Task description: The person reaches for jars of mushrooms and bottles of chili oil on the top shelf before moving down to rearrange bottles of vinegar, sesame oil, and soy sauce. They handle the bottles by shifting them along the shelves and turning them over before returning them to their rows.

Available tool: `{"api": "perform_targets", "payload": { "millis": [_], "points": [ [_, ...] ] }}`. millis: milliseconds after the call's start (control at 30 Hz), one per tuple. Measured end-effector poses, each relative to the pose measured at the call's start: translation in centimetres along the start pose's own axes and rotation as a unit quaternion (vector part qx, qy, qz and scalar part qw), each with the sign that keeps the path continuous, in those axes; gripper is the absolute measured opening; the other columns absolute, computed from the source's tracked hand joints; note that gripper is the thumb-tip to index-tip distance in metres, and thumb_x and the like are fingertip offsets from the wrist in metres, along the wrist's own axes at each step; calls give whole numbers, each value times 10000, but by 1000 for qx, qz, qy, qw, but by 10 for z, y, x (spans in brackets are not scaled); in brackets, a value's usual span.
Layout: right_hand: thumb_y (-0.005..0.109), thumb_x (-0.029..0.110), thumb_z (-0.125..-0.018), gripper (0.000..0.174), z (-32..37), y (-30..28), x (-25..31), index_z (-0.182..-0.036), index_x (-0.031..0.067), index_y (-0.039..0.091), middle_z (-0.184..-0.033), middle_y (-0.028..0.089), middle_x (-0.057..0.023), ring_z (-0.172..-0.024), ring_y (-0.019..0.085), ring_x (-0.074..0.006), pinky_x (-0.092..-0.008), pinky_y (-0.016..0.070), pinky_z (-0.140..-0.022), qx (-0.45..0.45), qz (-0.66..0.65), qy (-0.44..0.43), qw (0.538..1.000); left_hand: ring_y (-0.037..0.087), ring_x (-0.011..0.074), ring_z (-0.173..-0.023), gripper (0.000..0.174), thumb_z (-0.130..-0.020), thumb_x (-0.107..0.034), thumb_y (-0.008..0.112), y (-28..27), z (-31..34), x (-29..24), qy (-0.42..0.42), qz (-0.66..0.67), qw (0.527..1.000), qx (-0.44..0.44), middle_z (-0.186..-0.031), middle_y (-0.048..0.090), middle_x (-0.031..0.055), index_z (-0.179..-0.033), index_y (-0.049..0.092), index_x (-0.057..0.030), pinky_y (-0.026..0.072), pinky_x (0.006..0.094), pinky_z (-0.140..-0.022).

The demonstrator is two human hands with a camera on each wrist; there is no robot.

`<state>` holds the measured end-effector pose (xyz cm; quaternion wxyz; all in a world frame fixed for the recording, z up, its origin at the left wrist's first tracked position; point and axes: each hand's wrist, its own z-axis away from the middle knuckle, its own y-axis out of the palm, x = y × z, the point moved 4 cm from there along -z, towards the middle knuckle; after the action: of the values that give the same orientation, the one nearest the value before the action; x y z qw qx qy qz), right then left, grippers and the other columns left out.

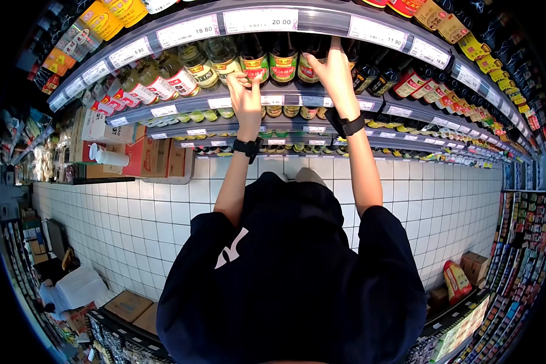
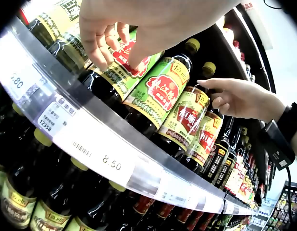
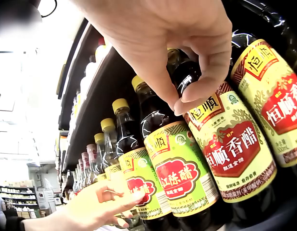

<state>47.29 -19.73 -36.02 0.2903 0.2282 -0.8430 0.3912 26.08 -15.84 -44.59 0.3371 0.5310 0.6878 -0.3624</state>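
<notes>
My right hand [image 1: 337,76] reaches up to the shelf. In the right wrist view its thumb and fingers pinch the dark neck of a vinegar bottle [image 3: 232,149] with a cream and red label, which stands upright in the row. My left hand [image 1: 246,100] is in front of a green-labelled vinegar bottle [image 2: 124,60], fingers loosely bent at its label and wrapped round nothing. Between the hands stands another green-labelled vinegar bottle [image 3: 179,175] with a yellow cap. A second cream-and-red-labelled bottle [image 3: 273,103] is right of the pinched one.
A shelf lip with price tags [image 1: 261,20] runs above the hands, and a tagged shelf edge [image 2: 110,159] runs below the bottles. Clear bottles [image 1: 179,79] line up at the left, dark bottles [image 1: 412,82] at the right. Cardboard boxes [image 1: 155,151] stand on the tiled floor at left.
</notes>
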Motion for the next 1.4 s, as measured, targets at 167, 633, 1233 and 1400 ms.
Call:
{"api": "perform_targets", "payload": {
  "millis": [167, 633, 1233, 1400],
  "points": [
    [703, 213, -945, 632, 23, -14, 6, -1443, -28, 397, -879, 644, -205, -663, 618, -243, -368, 499, -614, -58, -50, 12, 997, 488, 202, -768, 248, -945, -105, 700, 6, 0, 17, -8, 35, 999, 35, -924, 468, 101, -1003, 493, 18, 456, 328, -722],
    [586, 97, -1017, 365, 84, -41, -34, -1370, 34, 516, -1073, 705, -80, -607, 568, -66, -251, 477, -547, -129, -201, 126, 963, 486, 112, -778, 160, -961, -22, 659, 10, 8, 31, 4, 99, 994, 52, -918, 487, 39, -999, 505, 1, 445, 261, -717],
    [611, 195, -982, 319, 192, -71, -143, -1253, 26, 617, -966, 722, -137, -624, 713, -194, -330, 531, -582, 57, -107, 324, 938, 619, 227, -992, 199, -959, -103, 655, 2, 34, 29, -15, -69, 993, 100, -1035, 635, 111, -1122, 614, 2, 477, 348, -918],
    [644, 182, -957, 343, 220, -104, -160, -1262, 27, 622, -941, 732, -125, -637, 703, -168, -305, 511, -573, 47, -120, 354, 927, 592, 323, -1081, 245, -954, -121, 655, 6, 44, 12, 10, -96, 989, 110, -1117, 599, 166, -1156, 604, 9, 445, 401, -983]
  ]
}}
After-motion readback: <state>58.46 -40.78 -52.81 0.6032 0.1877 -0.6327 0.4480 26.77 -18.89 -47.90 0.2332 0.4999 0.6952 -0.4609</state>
